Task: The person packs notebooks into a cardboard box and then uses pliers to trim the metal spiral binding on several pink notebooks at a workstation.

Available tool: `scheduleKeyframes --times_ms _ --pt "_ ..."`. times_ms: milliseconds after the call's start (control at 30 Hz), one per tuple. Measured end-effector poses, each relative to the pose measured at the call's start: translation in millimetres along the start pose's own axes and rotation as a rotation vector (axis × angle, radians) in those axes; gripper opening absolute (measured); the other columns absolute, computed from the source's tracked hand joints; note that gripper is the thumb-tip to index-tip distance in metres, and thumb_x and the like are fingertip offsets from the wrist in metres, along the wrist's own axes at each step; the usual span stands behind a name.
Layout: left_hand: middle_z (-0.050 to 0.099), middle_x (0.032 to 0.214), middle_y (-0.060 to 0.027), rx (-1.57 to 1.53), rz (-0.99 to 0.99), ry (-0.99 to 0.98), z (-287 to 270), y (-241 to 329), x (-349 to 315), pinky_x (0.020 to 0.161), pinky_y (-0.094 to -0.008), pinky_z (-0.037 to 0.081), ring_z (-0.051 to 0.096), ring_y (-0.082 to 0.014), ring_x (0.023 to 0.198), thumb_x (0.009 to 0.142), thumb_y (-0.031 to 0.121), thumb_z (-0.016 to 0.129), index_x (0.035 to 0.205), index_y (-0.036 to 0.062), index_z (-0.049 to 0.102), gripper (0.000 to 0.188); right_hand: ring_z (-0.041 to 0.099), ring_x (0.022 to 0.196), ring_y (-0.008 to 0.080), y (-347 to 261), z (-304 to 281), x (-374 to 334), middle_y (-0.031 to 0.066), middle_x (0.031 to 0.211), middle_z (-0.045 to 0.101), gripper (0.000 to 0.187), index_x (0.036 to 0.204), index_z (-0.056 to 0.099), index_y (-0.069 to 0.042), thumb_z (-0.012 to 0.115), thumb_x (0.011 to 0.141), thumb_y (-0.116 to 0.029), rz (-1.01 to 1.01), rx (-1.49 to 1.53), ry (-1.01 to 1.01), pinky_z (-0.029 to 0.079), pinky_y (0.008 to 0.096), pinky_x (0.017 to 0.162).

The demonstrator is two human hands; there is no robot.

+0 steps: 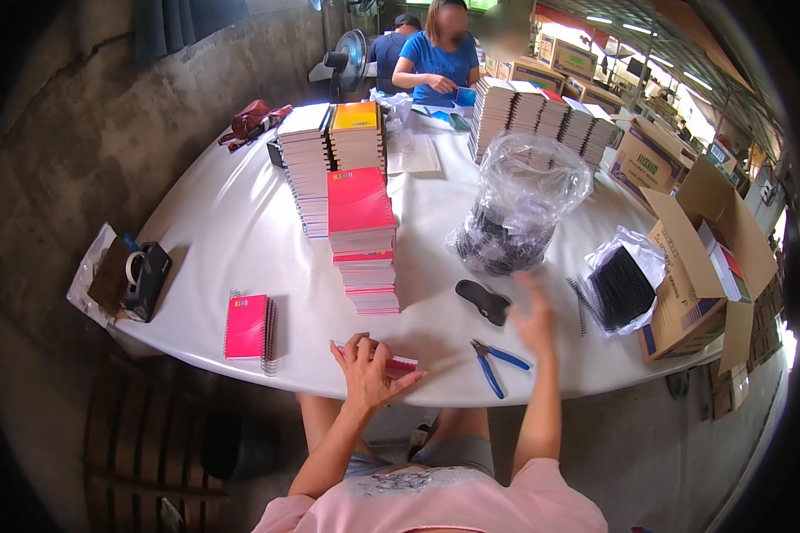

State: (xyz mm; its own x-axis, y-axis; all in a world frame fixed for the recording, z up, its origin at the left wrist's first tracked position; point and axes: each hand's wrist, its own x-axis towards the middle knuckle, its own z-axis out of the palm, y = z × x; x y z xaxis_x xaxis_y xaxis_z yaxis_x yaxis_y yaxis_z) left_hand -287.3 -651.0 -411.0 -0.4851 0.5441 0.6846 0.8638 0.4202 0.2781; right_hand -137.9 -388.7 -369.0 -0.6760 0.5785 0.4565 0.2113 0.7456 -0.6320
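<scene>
My left hand curls over a small red-covered notebook at the table's front edge, holding it against the tabletop; its palm and fingers hide most of it. My right hand is smeared by motion above the table. Beside it lies a black, narrow-waisted object whose kind I cannot make out. Pliers with blue handles rest between my hands, jaws pointing away. Further left, a small stack of red spiral notebooks has loose coils along its right side. A tall stack of red-covered pads rises beyond my left hand.
A clear plastic bag of black coils stands beyond the black object. More black coils lie on white wrap beside an open carton. A tape dispenser sits at left. Book stacks stand far right; a co-worker is behind.
</scene>
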Motion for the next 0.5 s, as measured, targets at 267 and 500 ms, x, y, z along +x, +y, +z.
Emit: scheduleKeyframes --times_ms 267,500 --pt "0.051 0.094 -0.0043 0.021 -0.100 0.157 11 11 2 0.082 -0.0526 0.030 0.044 -0.0260 0.093 0.054 0.052 0.075 0.075 0.0127 0.055 0.048 0.047 0.116 0.0319 158 -59 3 0.0142 0.119 0.053 0.035 0.117 0.055 -0.012 0.061 0.084 -0.024 0.519 -0.858 0.151 0.039 0.0474 0.093" --pt "0.050 0.101 -0.0048 0.033 -0.112 0.136 5 7 2 0.085 -0.0474 0.029 0.043 -0.0274 0.095 0.054 0.052 0.075 0.080 0.0153 0.058 0.047 0.063 0.081 0.0365 157 -85 40 0.0169 0.090 0.063 0.025 0.110 0.057 -0.011 0.051 0.086 -0.008 0.367 -0.963 -0.085 0.050 0.0463 0.072"
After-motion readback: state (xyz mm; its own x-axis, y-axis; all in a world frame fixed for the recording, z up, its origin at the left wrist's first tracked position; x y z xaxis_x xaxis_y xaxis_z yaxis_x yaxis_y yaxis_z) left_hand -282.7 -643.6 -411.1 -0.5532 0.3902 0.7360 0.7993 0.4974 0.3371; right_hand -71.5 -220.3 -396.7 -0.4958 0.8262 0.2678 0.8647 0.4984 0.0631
